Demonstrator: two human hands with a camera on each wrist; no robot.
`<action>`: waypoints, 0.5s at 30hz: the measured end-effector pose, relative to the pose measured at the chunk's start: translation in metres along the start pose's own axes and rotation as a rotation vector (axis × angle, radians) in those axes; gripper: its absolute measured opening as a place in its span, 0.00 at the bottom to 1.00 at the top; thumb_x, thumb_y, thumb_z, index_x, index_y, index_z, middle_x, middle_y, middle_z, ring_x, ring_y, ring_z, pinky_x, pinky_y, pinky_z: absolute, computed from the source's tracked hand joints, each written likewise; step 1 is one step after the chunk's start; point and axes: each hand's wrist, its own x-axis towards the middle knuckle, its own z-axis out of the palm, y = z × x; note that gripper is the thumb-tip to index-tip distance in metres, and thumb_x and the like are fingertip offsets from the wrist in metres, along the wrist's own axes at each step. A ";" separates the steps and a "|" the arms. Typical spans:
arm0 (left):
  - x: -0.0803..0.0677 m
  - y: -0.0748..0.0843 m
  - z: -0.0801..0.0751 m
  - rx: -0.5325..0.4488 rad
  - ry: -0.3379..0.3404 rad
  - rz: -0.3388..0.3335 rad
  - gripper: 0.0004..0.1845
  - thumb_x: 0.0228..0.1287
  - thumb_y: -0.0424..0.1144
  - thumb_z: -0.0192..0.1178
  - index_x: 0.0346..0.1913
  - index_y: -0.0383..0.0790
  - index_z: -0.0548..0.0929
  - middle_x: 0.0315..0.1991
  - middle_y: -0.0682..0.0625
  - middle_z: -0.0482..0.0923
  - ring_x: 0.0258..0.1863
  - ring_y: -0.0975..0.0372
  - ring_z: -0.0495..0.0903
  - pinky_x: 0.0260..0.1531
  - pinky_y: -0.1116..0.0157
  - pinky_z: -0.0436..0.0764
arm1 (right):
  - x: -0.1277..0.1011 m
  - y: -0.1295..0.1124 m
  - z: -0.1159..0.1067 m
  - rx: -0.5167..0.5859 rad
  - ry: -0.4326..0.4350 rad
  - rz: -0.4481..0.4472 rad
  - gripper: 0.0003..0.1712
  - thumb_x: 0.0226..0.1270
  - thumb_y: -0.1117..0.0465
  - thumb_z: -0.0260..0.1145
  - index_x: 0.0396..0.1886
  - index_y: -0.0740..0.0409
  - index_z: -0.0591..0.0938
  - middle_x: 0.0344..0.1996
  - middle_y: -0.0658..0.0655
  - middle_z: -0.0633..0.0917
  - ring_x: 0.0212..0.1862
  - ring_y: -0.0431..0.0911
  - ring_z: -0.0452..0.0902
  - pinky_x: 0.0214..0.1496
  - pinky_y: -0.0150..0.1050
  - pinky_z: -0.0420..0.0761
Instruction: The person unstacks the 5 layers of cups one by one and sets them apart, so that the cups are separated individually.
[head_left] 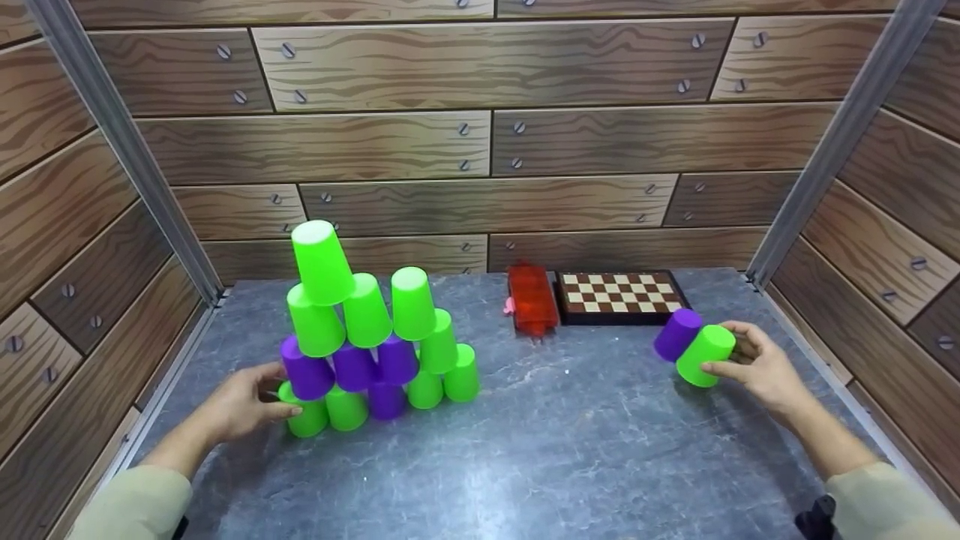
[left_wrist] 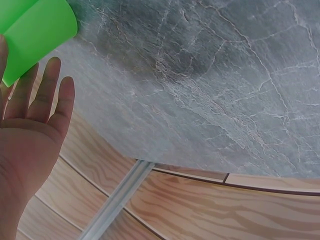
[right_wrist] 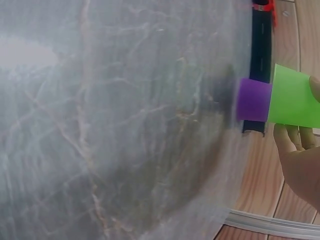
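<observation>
Upside-down green and purple cups form a stepped stack on the left of the table in the head view, with one green cup [head_left: 321, 262] at its peak. My left hand [head_left: 244, 405] is at the stack's lower left corner, its thumb and fingers about the end green cup [head_left: 306, 421] of the bottom row. That cup shows only partly in the left wrist view. Over on the right, my right hand [head_left: 761, 371] grips another green cup [head_left: 705, 356] between thumb and fingers, tilted. A purple cup [head_left: 677, 334] stands just behind it, to its left.
A brown-and-white checkered board [head_left: 621, 292] lies at the back of the grey marbled table [head_left: 555, 450]. Left of it is a red, see-through object [head_left: 533, 298] of unclear kind. Wood-patterned walls [head_left: 420, 67] with metal corner rails [head_left: 825, 127] enclose the table.
</observation>
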 end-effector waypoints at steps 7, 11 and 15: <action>0.000 0.001 0.000 0.009 0.002 0.007 0.29 0.62 0.36 0.78 0.63 0.30 0.81 0.54 0.38 0.86 0.54 0.41 0.85 0.52 0.49 0.88 | 0.002 0.013 0.005 -0.083 -0.005 0.020 0.43 0.63 0.70 0.79 0.72 0.72 0.66 0.58 0.57 0.85 0.49 0.28 0.79 0.51 0.25 0.82; 0.000 0.001 0.000 0.012 0.000 0.009 0.28 0.62 0.36 0.78 0.62 0.30 0.81 0.53 0.38 0.86 0.54 0.41 0.86 0.53 0.49 0.88 | 0.002 0.016 0.007 -0.105 -0.011 0.038 0.43 0.63 0.69 0.79 0.72 0.72 0.66 0.61 0.68 0.82 0.48 0.27 0.78 0.51 0.25 0.82; 0.000 0.001 -0.001 0.019 -0.003 0.007 0.31 0.61 0.37 0.79 0.65 0.30 0.80 0.54 0.37 0.86 0.54 0.41 0.86 0.53 0.48 0.88 | 0.003 0.019 0.009 -0.123 -0.013 0.052 0.43 0.64 0.68 0.79 0.72 0.72 0.66 0.63 0.73 0.80 0.48 0.26 0.77 0.50 0.25 0.82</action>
